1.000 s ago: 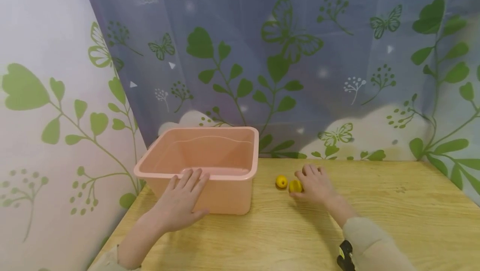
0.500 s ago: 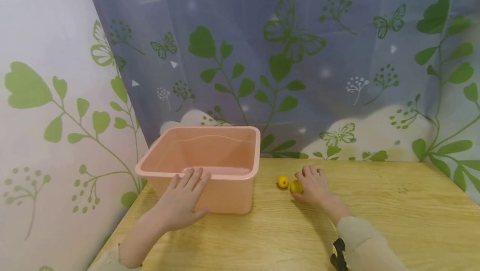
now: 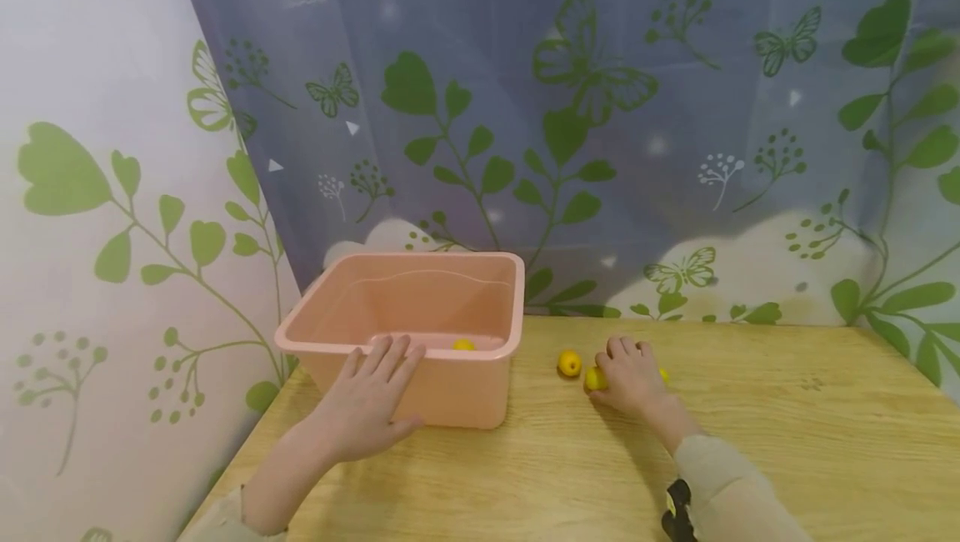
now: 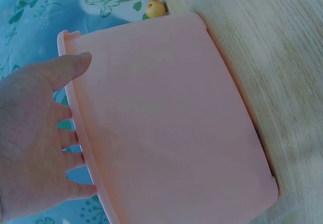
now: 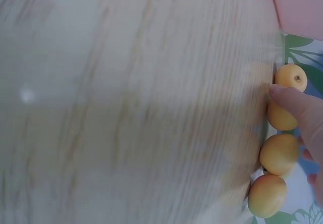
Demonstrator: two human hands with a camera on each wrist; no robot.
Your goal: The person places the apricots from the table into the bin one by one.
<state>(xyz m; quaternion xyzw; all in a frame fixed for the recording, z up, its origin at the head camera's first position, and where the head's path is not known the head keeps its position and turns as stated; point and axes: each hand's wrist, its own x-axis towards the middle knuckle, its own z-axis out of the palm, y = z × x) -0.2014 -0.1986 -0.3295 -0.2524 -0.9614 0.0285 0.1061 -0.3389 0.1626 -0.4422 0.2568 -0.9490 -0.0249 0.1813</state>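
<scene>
My left hand (image 3: 360, 409) rests on the front rim of a pink plastic basin (image 3: 457, 392), fingers straight across the rim and thumb spread along the outer wall. In the left wrist view the fingertips are hidden behind the rim. On the wooden table, my right hand (image 3: 630, 379) holds a small yellow fruit (image 3: 596, 378) between thumb and curled fingers. Another yellow fruit (image 3: 569, 363) lies just left of it, its dark dimple showing. Several such fruits stand in a row in the right wrist view, with the thumb (image 5: 287, 95) over one. Inside the basin shows a yellow fruit (image 3: 463, 344).
Part of one more yellow fruit (image 3: 663, 375) peeks out behind the right hand. A blue cloth (image 3: 480, 108) printed with leaves and butterflies hangs behind the table (image 3: 750, 442). A white leaf-patterned wall covering (image 3: 135, 275) stands at the left, close to the basin.
A yellow fruit now shows inside the basin, where none was visible before. Another has come partly into view right of the right hand. The left hand stays on the rim.
</scene>
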